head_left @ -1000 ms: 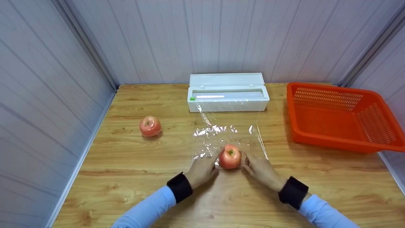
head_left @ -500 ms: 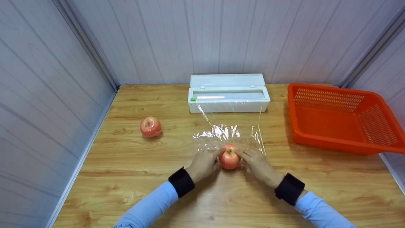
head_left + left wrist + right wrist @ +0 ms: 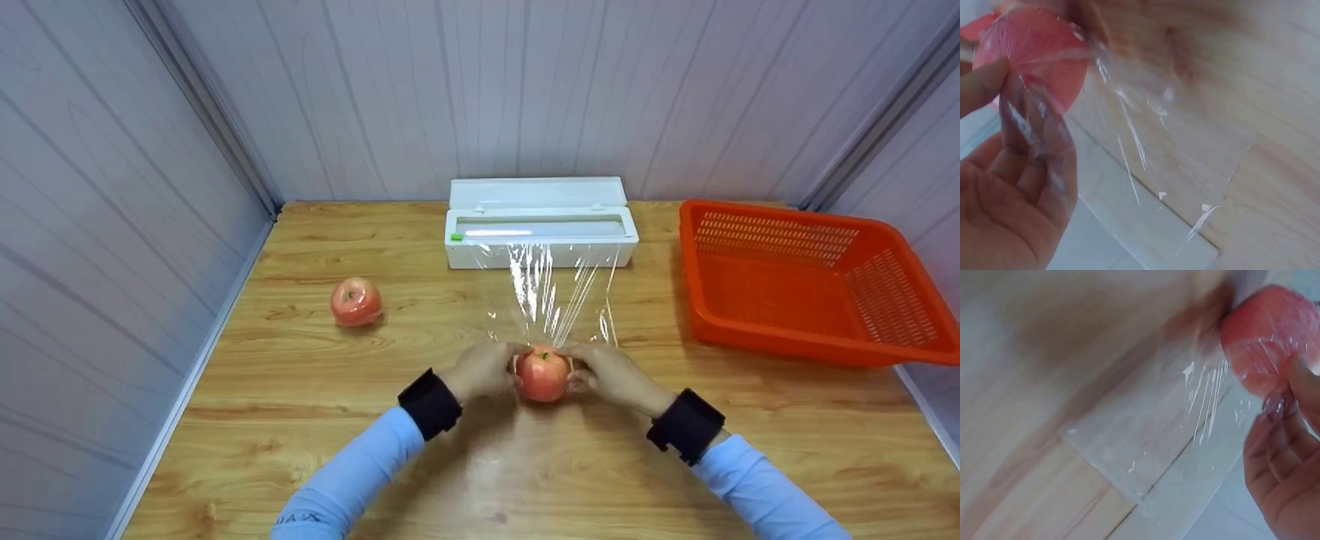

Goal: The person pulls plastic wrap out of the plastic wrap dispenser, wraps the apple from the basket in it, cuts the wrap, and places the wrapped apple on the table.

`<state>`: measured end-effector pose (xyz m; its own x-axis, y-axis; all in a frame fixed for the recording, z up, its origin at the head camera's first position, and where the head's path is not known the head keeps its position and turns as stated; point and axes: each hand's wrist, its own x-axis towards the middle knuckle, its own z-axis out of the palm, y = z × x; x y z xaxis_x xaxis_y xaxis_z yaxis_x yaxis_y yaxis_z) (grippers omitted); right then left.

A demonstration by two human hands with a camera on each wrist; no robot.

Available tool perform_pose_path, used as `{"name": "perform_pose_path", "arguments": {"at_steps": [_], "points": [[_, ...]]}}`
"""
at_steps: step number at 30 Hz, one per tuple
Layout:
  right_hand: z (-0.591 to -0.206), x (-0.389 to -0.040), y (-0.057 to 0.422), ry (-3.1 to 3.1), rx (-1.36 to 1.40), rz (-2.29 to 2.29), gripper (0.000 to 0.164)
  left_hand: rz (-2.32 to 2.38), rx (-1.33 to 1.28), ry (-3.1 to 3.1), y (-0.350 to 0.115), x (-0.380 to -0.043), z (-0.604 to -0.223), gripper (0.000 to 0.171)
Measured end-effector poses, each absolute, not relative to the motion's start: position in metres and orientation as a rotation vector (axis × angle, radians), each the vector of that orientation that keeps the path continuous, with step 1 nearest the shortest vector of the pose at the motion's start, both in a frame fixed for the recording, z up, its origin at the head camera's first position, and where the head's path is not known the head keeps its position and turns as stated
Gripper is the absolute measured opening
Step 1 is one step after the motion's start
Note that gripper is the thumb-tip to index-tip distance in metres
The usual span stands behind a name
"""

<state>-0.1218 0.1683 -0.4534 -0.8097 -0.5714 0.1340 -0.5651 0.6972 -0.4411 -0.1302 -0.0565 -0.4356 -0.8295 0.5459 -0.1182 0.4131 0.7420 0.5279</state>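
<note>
Head view: we log the near apple (image 3: 543, 377) between left hand (image 3: 482, 369) and right hand (image 3: 616, 376), plastic wrap (image 3: 532, 292) running to a white box (image 3: 540, 212) at its 12 o'clock, second apple (image 3: 356, 302) near 10, basket (image 3: 795, 339) between 2 and 3. Only the wrist views show us the grips: each thumb pinches wrap against curled fingers at the apple. Right wrist view adds a loose wrap corner (image 3: 1069, 435) at its 8 o'clock.
</note>
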Motion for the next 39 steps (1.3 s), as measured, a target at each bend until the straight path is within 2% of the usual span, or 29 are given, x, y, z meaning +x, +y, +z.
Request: {"name": "perform_pose_path", "arguments": {"at_steps": [7, 23, 28, 32, 35, 39], "points": [[-0.448, -0.141, 0.170, 2.599, -0.795, -0.959, 0.043, 0.916, 0.601, 2.461, -0.061, -0.150, -0.436, 0.052], [-0.444, -0.171, 0.174, 2.350, -0.631, -1.062, 0.039, 1.119, 0.573, 2.166, -0.078, -0.178, -0.454, 0.057], [-0.446, -0.176, 0.177, 2.306, -0.551, -1.087, 0.039, 1.168, 0.542, 2.179, -0.091, -0.180, -0.457, 0.053], [-0.446, -0.180, 0.179, 2.278, -0.510, -1.102, 0.039, 1.137, 0.514, 2.447, -0.092, -0.174, -0.450, 0.045], [-0.446, -0.182, 0.180, 2.259, -0.509, -1.101, 0.040, 1.093, 0.596, 2.712, -0.082, -0.155, -0.439, 0.037], [-0.446, -0.186, 0.182, 2.236, -0.494, -1.086, 0.038, 0.909, 1.060, 2.819, -0.062, -0.124, -0.435, 0.036]]}}
